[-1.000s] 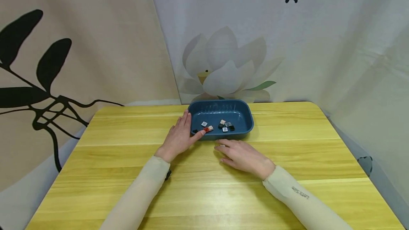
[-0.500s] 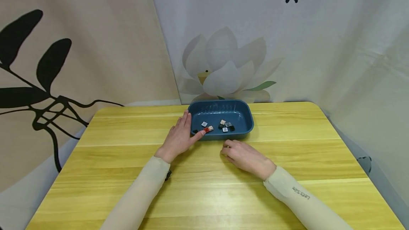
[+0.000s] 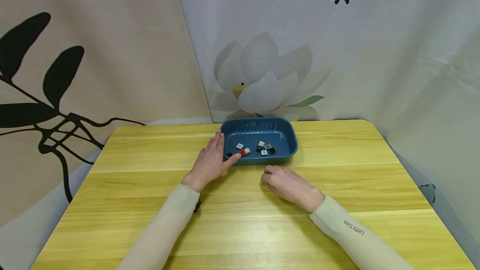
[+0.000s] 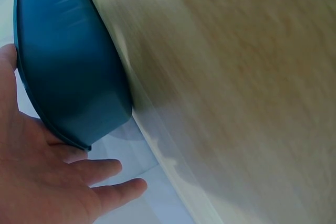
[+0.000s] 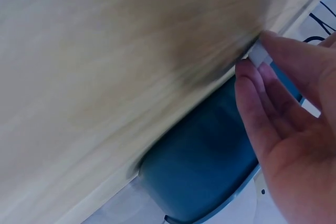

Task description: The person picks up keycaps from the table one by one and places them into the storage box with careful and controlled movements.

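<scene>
A blue rectangular tray point(image 3: 286, 136) stands at the far edge of the table. My left hand point(image 3: 208, 161) rests against its left front corner, fingers extended along the left side and thumb on the front rim. In the left wrist view, the outer fingers spread past the tray wall. Just in front of the tray, my right hand point(image 3: 286, 184) is low over the table. Its thumb and fingertips pinch a small white block point(image 5: 258, 54), seen in the right wrist view but hidden by the hand in the head view.
Several small blocks lie in the tray, among them a white one point(image 3: 240, 146), a red one point(image 3: 242, 152) and a black one point(image 3: 271, 151). The wooden table point(image 3: 240, 232) extends toward me. A printed curtain point(image 3: 270, 53) hangs behind it.
My right hand has moved slightly right, and its fingers have drawn in around the white block. My left hand and the tray stay as they were.
</scene>
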Demonstrator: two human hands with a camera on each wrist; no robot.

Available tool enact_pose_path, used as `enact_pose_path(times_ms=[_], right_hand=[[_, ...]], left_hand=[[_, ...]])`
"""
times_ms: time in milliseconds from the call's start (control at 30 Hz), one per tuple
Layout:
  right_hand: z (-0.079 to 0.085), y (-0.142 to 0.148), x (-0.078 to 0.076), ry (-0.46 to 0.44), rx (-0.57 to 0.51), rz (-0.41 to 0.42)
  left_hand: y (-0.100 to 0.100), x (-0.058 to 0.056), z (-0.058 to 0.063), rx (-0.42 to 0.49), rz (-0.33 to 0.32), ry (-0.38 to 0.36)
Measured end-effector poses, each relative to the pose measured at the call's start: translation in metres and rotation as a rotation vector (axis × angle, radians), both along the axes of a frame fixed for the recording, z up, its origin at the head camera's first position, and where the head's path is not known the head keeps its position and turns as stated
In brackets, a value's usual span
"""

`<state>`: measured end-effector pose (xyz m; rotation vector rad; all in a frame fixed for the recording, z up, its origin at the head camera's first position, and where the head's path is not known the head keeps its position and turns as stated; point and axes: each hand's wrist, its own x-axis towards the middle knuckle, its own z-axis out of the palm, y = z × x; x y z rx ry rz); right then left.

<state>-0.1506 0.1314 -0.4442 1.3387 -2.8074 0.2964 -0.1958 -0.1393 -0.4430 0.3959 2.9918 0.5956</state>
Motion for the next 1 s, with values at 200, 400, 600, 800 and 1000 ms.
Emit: enact_pose_path(times_ms=[200, 400, 600, 800, 1000], right_hand=[[0.000, 0.000, 0.001, 0.003, -0.031, 0.006], [0.001, 0.001, 0.001, 0.008, -0.044, 0.002], [0.006, 0.001, 0.002, -0.001, -0.073, -0.005], [0.010, 0.001, 0.001, 0.083, -0.213, 0.025], [0.016, -0.002, -0.005, 0.218, -0.316, 0.006]], left_hand=[[0.000, 0.000, 0.000, -0.004, -0.003, -0.004], [0.000, 0.000, 0.000, -0.016, 0.002, -0.001], [0.000, 0.000, 0.000, -0.016, 0.007, -0.008], [0.000, 0.000, -0.001, -0.003, 0.002, -0.006], [0.000, 0.000, -0.001, 0.002, -0.003, 0.003]])
